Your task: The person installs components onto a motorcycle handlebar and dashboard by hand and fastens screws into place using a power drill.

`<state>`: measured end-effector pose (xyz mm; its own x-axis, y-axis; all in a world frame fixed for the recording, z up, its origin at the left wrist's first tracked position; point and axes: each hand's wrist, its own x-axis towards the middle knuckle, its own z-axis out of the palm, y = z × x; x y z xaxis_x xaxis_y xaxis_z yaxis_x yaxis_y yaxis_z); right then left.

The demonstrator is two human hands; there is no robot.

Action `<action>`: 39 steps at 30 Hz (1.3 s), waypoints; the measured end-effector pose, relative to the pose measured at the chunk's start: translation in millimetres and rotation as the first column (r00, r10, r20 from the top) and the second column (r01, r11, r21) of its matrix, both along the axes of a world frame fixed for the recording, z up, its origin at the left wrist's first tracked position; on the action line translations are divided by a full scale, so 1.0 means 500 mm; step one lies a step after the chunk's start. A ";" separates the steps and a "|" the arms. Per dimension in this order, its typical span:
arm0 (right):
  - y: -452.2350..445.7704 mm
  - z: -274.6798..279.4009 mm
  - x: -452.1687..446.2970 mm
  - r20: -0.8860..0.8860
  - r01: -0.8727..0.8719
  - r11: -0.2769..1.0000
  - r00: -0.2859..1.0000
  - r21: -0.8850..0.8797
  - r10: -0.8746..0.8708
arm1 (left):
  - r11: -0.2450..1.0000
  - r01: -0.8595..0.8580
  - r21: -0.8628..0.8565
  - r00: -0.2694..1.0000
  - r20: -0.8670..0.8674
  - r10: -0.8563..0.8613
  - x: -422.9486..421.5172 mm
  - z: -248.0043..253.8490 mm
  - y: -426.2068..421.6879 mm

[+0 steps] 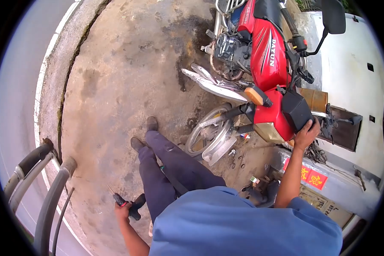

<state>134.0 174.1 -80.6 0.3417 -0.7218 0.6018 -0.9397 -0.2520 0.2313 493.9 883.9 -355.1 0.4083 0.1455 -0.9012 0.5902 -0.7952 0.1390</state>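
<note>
My left hand (123, 210) is closed around a cordless drill (133, 208), low at the left beside my legs. The drill is black with red parts, and a long thin bit points away from my hand. On the right, my right hand (307, 134) grips the lower edge of a black housing (296, 109) at the front of a red motorcycle (266, 57). An orange turn signal (255, 95) and the red headlight cowl (271, 117) sit next to that housing. The front wheel (205, 132) with its pale fender is below them.
Bent metal pipes (51, 200) rise at the left, near the road kerb (51, 77). Along the right runs a white wall (350, 55) with a red paper sign (311, 174). Small loose parts lie on the stained concrete (128, 64) near the wheel. A mirror (333, 17) sticks out at the top.
</note>
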 end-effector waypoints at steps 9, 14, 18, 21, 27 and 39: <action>-0.113 0.030 -0.319 0.410 -0.106 0.944 0.911 0.311 -0.033 | 0.985 0.170 -0.043 0.981 0.103 -0.165 0.170 -0.046 -0.108; -0.198 0.040 -0.370 0.747 -0.146 0.787 0.456 0.599 -0.484 | 0.975 0.201 -0.091 0.971 0.151 -0.186 0.221 -0.083 -0.140; -0.238 0.032 -0.386 0.655 -0.133 0.716 0.544 0.685 -0.525 | 0.966 0.232 -0.113 0.968 0.122 -0.219 0.239 -0.096 -0.181; -0.261 0.036 -0.399 0.512 -0.064 0.679 0.709 0.731 -0.484 | 0.966 0.245 -0.080 0.967 0.088 -0.238 0.248 -0.123 -0.183; -0.311 0.049 -0.377 -0.252 0.154 0.723 0.967 0.674 0.029 | 0.917 0.396 -0.047 0.918 0.022 -0.396 0.291 -0.163 -0.205; -0.291 0.059 -0.410 -0.633 0.153 0.792 0.697 0.591 0.338 | 0.752 0.645 -0.135 0.755 0.267 -0.599 0.346 -0.144 -0.424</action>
